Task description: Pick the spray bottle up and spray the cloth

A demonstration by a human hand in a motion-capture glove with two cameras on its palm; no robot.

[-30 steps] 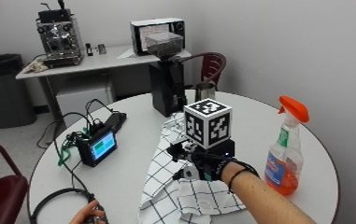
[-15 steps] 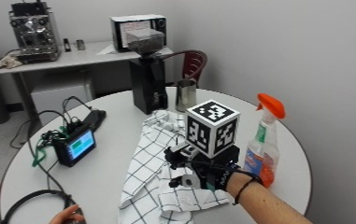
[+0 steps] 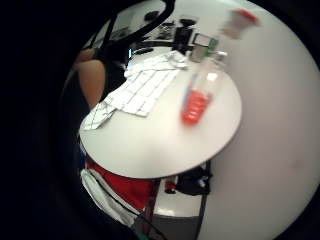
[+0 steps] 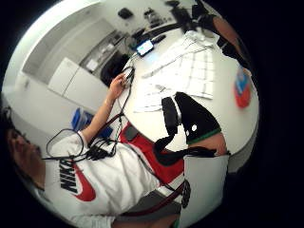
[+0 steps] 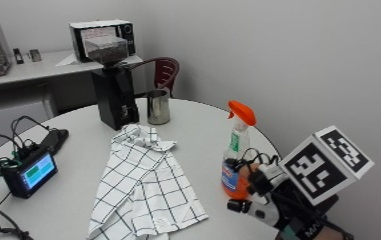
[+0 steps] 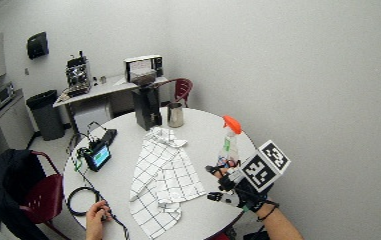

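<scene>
A clear spray bottle [image 5: 235, 150] with an orange trigger head and orange liquid stands upright near the right edge of the round white table [image 5: 196, 120]. My gloved right hand [image 5: 268, 197] is beside its lower part, fingers spread toward it and not curled round it. The little finger side palm view shows the spray bottle [image 3: 196, 100] a short way off from the palm. A white cloth [image 5: 143, 185] with a black grid lies spread along the table's middle, left of the bottle. The wide view shows the hand [image 6: 238, 189], bottle [image 6: 228, 145] and cloth [image 6: 163, 175] likewise.
A black coffee grinder [image 5: 113, 95] and a metal cup [image 5: 157, 106] stand at the cloth's far end. A small screen device [image 5: 30, 172] with cables sits at the table's left. The person's bare left hand [image 6: 97, 212] holds a cable at the near edge. A red chair [image 6: 40, 195] stands left.
The outside camera has shifted. My hand has gone from over the near end of the cloth rightward to the base of the spray bottle. Bottle and cloth lie as before.
</scene>
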